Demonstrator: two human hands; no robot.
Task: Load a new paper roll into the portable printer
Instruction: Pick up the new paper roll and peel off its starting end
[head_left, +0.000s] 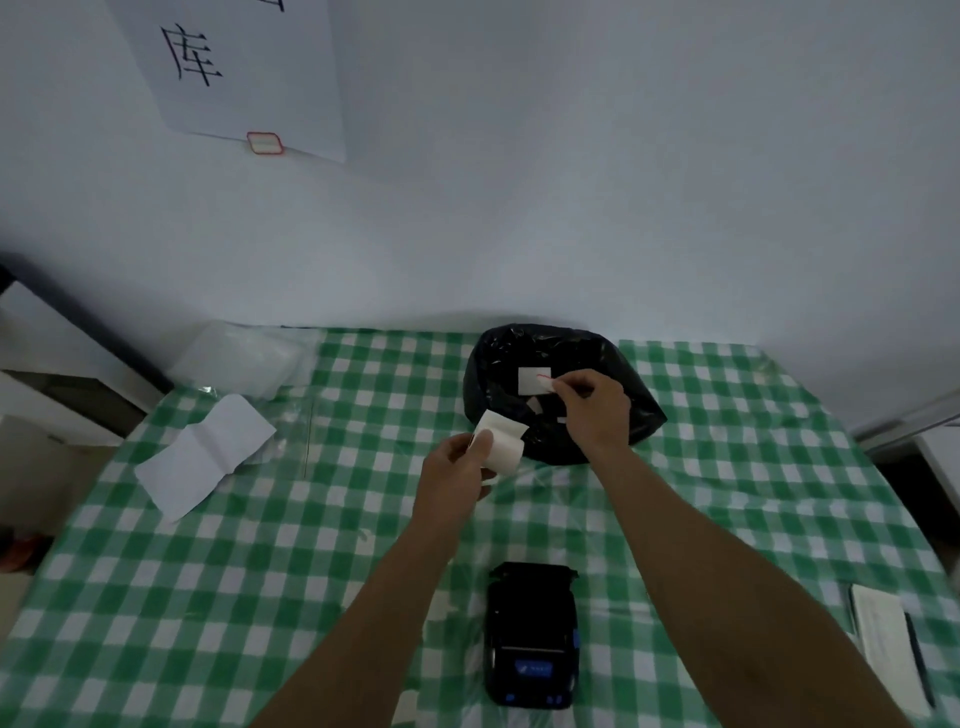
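Between the printer (531, 634) at the near edge and the black bag (558, 389) by the wall, you have a broad open stretch of checked worktop (260, 545), crossed only by your two forearms. Your left hand (457, 467) with the paper roll (501, 441) sits just beside the bag's near rim. Far left, the white sheet (202, 457) and clear plastic (244, 364) block the corner; a notepad (883, 644) lies at the right edge.

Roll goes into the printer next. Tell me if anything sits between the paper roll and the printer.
Nothing visible does. The paper roll is held up in the left hand, and only bare checked tablecloth lies between it and the printer. The right hand is off over the black bag.
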